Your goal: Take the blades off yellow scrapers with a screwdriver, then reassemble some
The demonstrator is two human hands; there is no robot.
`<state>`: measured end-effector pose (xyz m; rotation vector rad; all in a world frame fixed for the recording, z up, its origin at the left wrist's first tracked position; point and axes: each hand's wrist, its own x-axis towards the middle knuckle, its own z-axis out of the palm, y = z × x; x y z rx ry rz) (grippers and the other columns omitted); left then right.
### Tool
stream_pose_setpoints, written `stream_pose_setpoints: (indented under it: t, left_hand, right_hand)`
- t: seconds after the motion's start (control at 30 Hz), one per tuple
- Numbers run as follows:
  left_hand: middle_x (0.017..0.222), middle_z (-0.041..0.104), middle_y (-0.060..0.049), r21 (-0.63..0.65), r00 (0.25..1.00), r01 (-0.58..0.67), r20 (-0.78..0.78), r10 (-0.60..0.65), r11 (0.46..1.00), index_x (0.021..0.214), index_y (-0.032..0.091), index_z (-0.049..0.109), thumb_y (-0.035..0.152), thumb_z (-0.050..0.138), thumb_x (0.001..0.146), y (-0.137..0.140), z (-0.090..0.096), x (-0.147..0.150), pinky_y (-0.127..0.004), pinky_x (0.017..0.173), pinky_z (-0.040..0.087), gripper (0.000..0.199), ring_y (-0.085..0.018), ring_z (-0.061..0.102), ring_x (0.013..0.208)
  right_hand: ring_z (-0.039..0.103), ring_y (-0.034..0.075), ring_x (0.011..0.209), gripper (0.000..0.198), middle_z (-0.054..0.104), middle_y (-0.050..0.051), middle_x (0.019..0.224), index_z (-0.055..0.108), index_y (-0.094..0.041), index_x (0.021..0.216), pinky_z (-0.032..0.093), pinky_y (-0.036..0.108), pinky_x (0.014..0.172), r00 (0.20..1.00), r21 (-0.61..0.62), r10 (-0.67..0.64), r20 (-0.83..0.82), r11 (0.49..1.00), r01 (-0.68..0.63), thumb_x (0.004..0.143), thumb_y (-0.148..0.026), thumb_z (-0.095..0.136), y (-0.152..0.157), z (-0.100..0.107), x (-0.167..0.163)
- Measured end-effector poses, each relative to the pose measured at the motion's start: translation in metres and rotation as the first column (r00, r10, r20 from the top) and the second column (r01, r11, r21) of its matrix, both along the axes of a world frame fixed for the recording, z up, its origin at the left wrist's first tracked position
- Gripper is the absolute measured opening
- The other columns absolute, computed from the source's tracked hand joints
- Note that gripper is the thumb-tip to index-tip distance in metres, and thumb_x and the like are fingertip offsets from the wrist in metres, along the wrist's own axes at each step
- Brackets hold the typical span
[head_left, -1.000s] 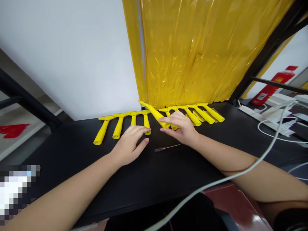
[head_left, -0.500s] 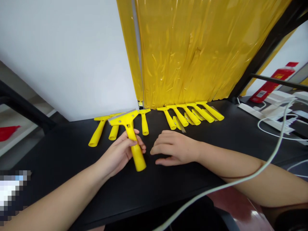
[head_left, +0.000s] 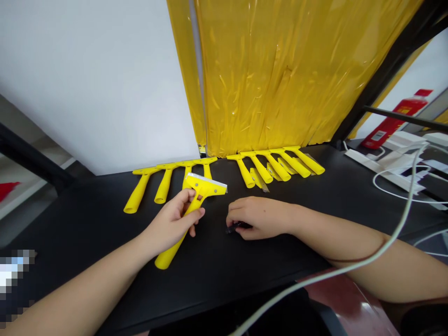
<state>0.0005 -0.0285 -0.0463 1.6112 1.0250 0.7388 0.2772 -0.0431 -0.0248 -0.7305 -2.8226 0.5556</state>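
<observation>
My left hand [head_left: 178, 217] is wrapped round the handle of a yellow scraper [head_left: 170, 254]. The scraper's head, with two screws and a metal blade along its edge, points up and to the right. To its right, my right hand [head_left: 257, 217] is closed on a small black object [head_left: 235, 227] just above the black tabletop; most of that object is hidden by the fingers. Behind my left hand several more yellow scrapers [head_left: 137, 193] lie in a row, handles towards me. A second row of yellow scrapers [head_left: 261, 168] lies beyond my right hand, some overlapping.
A white panel [head_left: 115, 84] and a yellow plastic sheet [head_left: 266, 84] stand behind the black table [head_left: 217, 275]. At the right are a red bottle [head_left: 394, 121] and white power strips [head_left: 367, 163]. A pale cable [head_left: 336, 269] crosses in front of my right forearm.
My left hand has turned the scraper, so its head now leans right and its handle end left. My right hand has closed on a small black object.
</observation>
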Motion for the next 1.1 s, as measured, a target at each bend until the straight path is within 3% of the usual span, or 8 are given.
stream_pose_setpoints:
  t: [0.17,0.33,0.4,0.5,0.6,0.83,0.97,1.1]
  left_hand:
    - [0.086,0.045,0.004,0.201,0.976,0.003,-0.212,0.041,0.98,0.097,0.021,0.054,0.044,0.074,0.088,0.003,0.007,-0.006,-0.028,0.071,0.049,0.032,-0.014,0.05,0.078]
    - [0.077,0.044,0.005,0.25,0.933,0.07,-0.358,0.025,0.966,0.097,0.021,0.058,0.047,0.071,0.088,0.005,0.011,-0.01,-0.027,0.064,0.041,0.031,-0.014,0.045,0.069]
    - [0.076,0.05,0.005,0.247,0.914,0.12,-0.405,-0.01,0.961,0.105,0.021,0.062,0.047,0.071,0.087,0.003,0.013,-0.008,-0.027,0.064,0.042,0.033,-0.015,0.048,0.068]
    - [0.08,0.06,0.003,0.246,0.861,0.232,-0.502,-0.081,0.941,0.108,0.022,0.067,0.045,0.07,0.088,-0.002,0.017,-0.005,-0.027,0.063,0.041,0.031,-0.014,0.052,0.067]
    - [0.084,0.065,0.002,0.241,0.82,0.296,-0.56,-0.117,0.924,0.108,0.023,0.07,0.043,0.068,0.09,-0.006,0.022,-0.004,-0.027,0.062,0.041,0.027,-0.014,0.055,0.067]
    - [0.087,0.067,0.0,0.32,0.778,0.369,-0.62,-0.102,0.873,0.109,0.025,0.074,0.043,0.067,0.093,-0.004,0.022,-0.006,-0.028,0.065,0.044,0.025,-0.017,0.06,0.073]
    - [0.093,0.068,-0.001,0.321,0.773,0.387,-0.623,-0.115,0.864,0.11,0.025,0.074,0.042,0.067,0.093,-0.003,0.021,-0.005,-0.028,0.068,0.046,0.025,-0.018,0.063,0.079]
    - [0.094,0.069,-0.003,0.318,0.77,0.395,-0.626,-0.122,0.862,0.11,0.024,0.074,0.044,0.066,0.094,-0.003,0.021,-0.006,-0.029,0.068,0.047,0.027,-0.019,0.064,0.08]
  right_hand:
    - [0.054,0.012,0.07,0.017,0.063,0.0,0.089,0.066,-0.019,0.093,0.045,0.024,0.064,1.0,-0.174,0.01,-0.013,0.985,-0.012,0.078,-0.012,0.067,-0.015,0.015,0.004]
    - [0.052,0.01,0.067,0.021,0.059,-0.002,0.085,0.063,-0.019,0.091,0.043,0.022,0.063,0.989,-0.246,0.068,-0.13,0.964,-0.098,0.074,-0.006,0.063,-0.022,0.03,0.011]
    - [0.054,0.01,0.069,0.023,0.059,-0.001,0.088,0.063,-0.019,0.095,0.044,0.021,0.062,0.976,-0.22,0.022,-0.216,0.973,-0.071,0.077,-0.005,0.061,-0.018,0.034,0.018]
    - [0.058,0.014,0.076,0.015,0.063,0.002,0.092,0.064,-0.019,0.099,0.046,0.024,0.067,0.941,-0.032,-0.17,-0.293,0.985,0.168,0.087,-0.011,0.061,-0.003,0.032,0.033]
    - [0.063,0.019,0.087,0.009,0.067,0.006,0.096,0.067,-0.02,0.098,0.048,0.031,0.078,0.885,0.207,-0.393,-0.249,0.871,0.445,0.091,-0.018,0.062,0.02,0.021,0.048]
    - [0.071,0.028,0.1,0.021,0.075,0.011,0.111,0.074,-0.019,0.108,0.054,0.038,0.089,0.653,0.302,-0.749,-0.112,0.6,0.741,0.091,-0.027,0.066,0.054,0.002,0.068]
    - [0.072,0.031,0.106,0.024,0.077,0.013,0.113,0.077,-0.019,0.11,0.055,0.041,0.093,0.558,0.301,-0.827,-0.074,0.515,0.803,0.092,-0.031,0.066,0.06,-0.001,0.073]
    - [0.073,0.035,0.105,0.032,0.078,0.015,0.115,0.079,-0.018,0.115,0.057,0.046,0.09,0.514,0.287,-0.857,-0.01,0.49,0.823,0.091,-0.035,0.068,0.063,-0.004,0.076]
